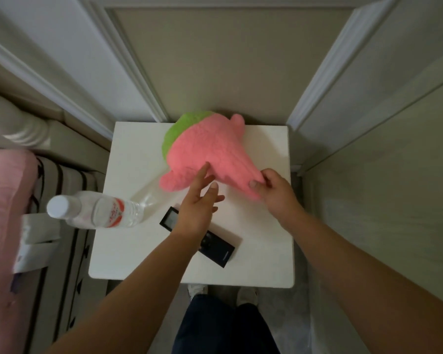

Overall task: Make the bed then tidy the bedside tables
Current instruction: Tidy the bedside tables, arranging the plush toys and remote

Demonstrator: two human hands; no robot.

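Observation:
A pink and green plush toy (pixel 210 152) lies on the white bedside table (pixel 266 238), at its far middle. My right hand (pixel 271 192) pinches the toy's near pink tip between thumb and fingers. My left hand (pixel 200 203) is open with fingers spread, its fingertips touching the toy's pink underside. A clear water bottle (pixel 100 209) with a white cap and red label stands at the table's left edge. A black remote (pixel 215 247) and a small black device with a screen (pixel 169 217) lie under my left wrist, partly hidden.
The bed with a pink cover (pixel 3 213) and striped mattress side (pixel 62 180) is on the left. A white paper (pixel 36 241) sticks out beside it. Panelled walls (pixel 228 60) close in behind and on the right. My legs and shoes (pixel 225 320) stand before the table.

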